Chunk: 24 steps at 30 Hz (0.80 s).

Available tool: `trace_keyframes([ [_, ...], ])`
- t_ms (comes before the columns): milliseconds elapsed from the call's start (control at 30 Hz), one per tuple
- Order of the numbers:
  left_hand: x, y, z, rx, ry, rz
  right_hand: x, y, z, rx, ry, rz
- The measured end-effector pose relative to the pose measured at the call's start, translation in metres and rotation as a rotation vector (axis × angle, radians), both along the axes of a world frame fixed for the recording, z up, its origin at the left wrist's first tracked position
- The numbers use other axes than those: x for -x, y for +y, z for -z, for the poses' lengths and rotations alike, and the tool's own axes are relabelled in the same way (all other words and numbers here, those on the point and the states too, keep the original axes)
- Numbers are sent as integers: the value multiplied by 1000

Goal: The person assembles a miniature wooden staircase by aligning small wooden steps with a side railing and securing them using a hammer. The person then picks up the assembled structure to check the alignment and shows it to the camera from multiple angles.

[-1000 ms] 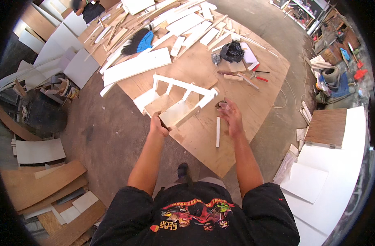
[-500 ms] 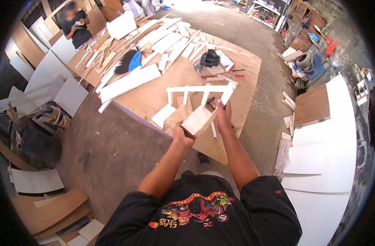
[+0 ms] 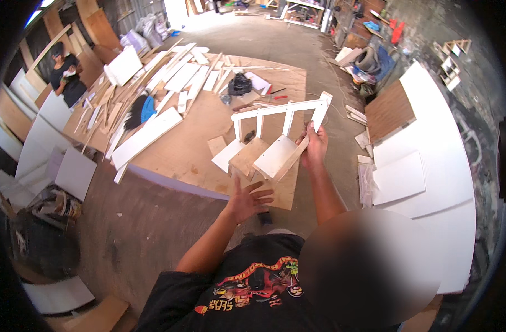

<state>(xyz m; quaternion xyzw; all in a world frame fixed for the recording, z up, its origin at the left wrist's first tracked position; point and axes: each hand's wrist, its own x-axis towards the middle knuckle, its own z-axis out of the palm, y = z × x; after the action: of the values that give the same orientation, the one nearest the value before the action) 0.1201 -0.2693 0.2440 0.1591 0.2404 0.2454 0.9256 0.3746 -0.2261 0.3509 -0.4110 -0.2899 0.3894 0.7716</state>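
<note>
The wooden frame (image 3: 275, 152) partly hides the right fingers (image 3: 311, 131); a blur (image 3: 369, 268) covers some shirt (image 3: 247, 282).

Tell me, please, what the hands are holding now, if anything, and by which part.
The right hand holds the small wooden stair-like piece by its right end, near the white rail. The left hand is open, gripping nothing.

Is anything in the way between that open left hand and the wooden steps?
Nothing visible stands between the left hand and the wooden steps: the open hand appears just below them, while the right hand holds their right side.
</note>
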Motion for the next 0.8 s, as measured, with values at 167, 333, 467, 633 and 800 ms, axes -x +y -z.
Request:
trace_keyframes([
  [167,5,9,32,139,140,-397,-46,-24,-11,9,26,4],
  [333,-23,33,36,109,-26,-357,-75,-51,-26,22,58,16],
  [467,-68,32,28,-105,44,-301,-114,-68,-28,21,63,71],
  [633,-137,41,51,-239,230,-218,-172,-86,-35,46,85,169],
  [800,-230,21,63,-247,268,-216,-252,-108,-27,12,-110,288],
])
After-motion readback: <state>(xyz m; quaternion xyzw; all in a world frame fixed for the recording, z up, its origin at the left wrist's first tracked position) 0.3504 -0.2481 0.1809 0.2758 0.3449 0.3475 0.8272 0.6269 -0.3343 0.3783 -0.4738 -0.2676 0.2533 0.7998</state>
